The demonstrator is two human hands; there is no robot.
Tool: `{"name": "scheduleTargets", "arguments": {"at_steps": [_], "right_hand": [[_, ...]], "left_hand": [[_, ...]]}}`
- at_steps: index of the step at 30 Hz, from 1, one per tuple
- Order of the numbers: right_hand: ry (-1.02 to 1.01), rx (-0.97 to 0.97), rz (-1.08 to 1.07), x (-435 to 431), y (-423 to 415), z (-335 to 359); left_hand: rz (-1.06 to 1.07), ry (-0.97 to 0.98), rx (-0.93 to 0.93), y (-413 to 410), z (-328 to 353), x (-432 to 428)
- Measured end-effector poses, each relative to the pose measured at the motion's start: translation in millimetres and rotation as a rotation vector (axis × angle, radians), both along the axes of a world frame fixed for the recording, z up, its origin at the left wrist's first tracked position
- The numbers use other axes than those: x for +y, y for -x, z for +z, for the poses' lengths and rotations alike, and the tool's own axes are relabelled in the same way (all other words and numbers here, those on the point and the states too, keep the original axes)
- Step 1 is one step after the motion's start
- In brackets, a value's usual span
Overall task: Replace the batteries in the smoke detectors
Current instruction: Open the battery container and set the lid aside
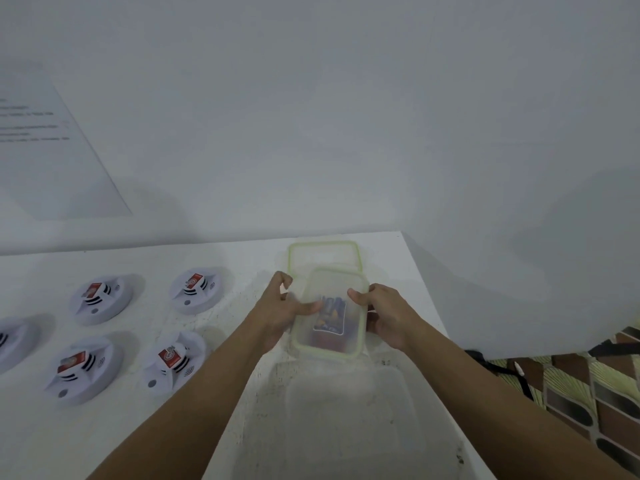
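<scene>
The white wall (346, 116) fills most of the view, and below it the white table (239, 258) runs off to the left. Everything sits around the small green-rimmed container (329, 320) near the table's right edge. Nearer than it stands a bigger, cloudy plastic tub (329, 431), open on top. Far up and left of the container, a printed sheet (52, 150) hangs on the wall, its lines too blurred to read. Just behind the container, partly under it, lies a second green-rimmed lid (323, 242).

Left of the container, five white smoke detectors are spread on the table: two further back (102, 301) (197, 289), two nearer (86, 370) (175, 362), and one cut by the frame edge (14, 341). Four carry a small red-labelled block on top.

The left hand (282, 315) and right hand (389, 317) each grip a long side of the container, thumbs lying on its lid. Dark blue and red shapes show through the lid; I can't tell what they are.
</scene>
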State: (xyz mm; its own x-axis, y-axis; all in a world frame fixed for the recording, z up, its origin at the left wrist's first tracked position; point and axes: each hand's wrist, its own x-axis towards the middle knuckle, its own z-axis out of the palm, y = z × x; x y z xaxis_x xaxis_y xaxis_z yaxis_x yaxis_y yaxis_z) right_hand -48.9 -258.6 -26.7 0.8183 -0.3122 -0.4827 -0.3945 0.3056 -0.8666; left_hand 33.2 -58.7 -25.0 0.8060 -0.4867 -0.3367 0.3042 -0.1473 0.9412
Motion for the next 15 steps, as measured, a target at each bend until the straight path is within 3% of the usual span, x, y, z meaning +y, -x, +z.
{"name": "scheduleTargets", "arguments": {"at_steps": [6, 9, 15], "right_hand": [[0.033, 0.024, 0.011, 1, 2, 2], [0.02, -0.006, -0.025, 1, 1, 2], [0.234, -0.05, -0.103, 4, 5, 3]], "left_hand": [[0.089, -0.14, -0.317, 23, 4, 0], [0.067, -0.178, -0.338, 22, 8, 0], [0.05, -0.249, -0.352, 22, 12, -1]]}}
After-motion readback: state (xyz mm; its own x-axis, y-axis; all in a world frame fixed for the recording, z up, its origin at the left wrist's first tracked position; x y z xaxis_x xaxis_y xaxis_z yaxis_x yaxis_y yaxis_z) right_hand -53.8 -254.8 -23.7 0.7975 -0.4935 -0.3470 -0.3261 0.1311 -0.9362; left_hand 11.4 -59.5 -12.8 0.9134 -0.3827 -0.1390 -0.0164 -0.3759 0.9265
